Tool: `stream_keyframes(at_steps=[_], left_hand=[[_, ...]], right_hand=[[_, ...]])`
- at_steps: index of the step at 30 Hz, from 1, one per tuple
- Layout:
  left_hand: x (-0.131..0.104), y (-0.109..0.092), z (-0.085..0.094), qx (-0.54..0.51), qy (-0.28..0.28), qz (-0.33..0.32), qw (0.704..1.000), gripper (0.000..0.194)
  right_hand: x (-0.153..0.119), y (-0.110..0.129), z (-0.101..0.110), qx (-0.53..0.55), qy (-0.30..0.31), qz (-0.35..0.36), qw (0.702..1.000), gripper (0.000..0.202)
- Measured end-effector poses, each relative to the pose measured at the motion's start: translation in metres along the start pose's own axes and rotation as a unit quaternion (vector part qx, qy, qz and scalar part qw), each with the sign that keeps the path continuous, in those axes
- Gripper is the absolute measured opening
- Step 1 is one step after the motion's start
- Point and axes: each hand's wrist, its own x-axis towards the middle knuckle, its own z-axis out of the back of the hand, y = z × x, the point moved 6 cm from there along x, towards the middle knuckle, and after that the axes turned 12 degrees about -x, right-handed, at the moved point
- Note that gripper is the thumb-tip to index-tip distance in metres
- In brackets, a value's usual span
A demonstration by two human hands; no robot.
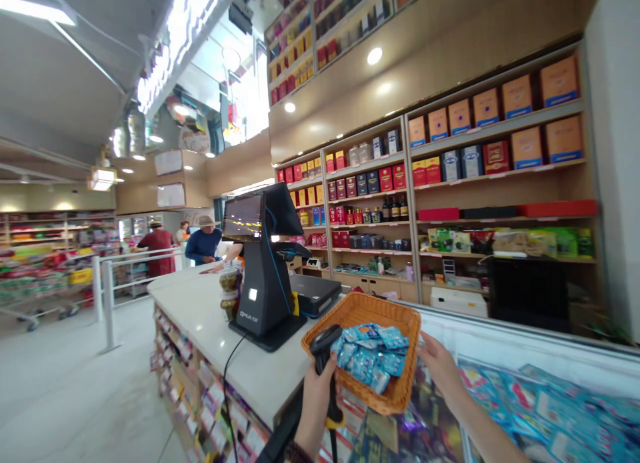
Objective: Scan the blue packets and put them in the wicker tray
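My left hand is wrapped round the handle of a black barcode scanner, whose head overlaps the left side of an orange-brown wicker basket. A cable hangs below the scanner. On the basket's right side, my right hand grips the rim; part of its fingers is hidden behind the wall. Several small blue and white packets lie heaped inside the basket. The basket tilts towards me over the counter's corner; I cannot tell whether it rests on anything.
A black point-of-sale terminal stands on the white counter, with a black box-shaped device and a jar nearby. Large blue packages fill the glass case at right. Boxed goods line the shelves. Other people stand beyond.
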Motion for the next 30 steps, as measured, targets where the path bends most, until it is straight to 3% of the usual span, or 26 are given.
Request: stream_keyframes(at_steps=[3, 6, 13, 16, 19, 24, 27, 30], left_hand=[[-0.005, 0.004, -0.006, 0.0, 0.007, 0.001, 1.0, 0.072], [-0.015, 0.007, -0.027, -0.013, 0.039, 0.017, 0.999, 0.07], [-0.045, 0.02, -0.107, -0.055, 0.114, 0.071, 0.989, 0.063], [-0.062, 0.034, -0.146, -0.06, 0.159, 0.093, 0.981, 0.063], [-0.084, 0.055, -0.179, -0.054, 0.189, 0.111, 0.974, 0.061], [-0.122, 0.1, -0.22, -0.049, 0.248, 0.15, 0.956, 0.061], [-0.137, 0.125, -0.228, -0.02, 0.262, 0.157, 0.952, 0.06], [-0.145, 0.142, -0.226, 0.007, 0.262, 0.163, 0.951, 0.06]], right_hand=[[-0.011, -0.025, 0.038, -0.019, -0.023, -0.039, 0.999, 0.036], [-0.019, -0.043, 0.09, -0.06, -0.054, -0.043, 0.996, 0.04], [-0.028, -0.067, 0.226, -0.178, -0.108, -0.047, 0.977, 0.051], [-0.037, -0.072, 0.268, -0.251, -0.127, -0.031, 0.959, 0.05], [-0.052, -0.076, 0.285, -0.332, -0.112, 0.002, 0.937, 0.046], [-0.076, -0.086, 0.275, -0.455, -0.034, 0.02, 0.89, 0.043], [-0.082, -0.086, 0.268, -0.498, -0.005, 0.031, 0.867, 0.038], [-0.082, -0.083, 0.269, -0.497, 0.002, 0.046, 0.867, 0.036]])
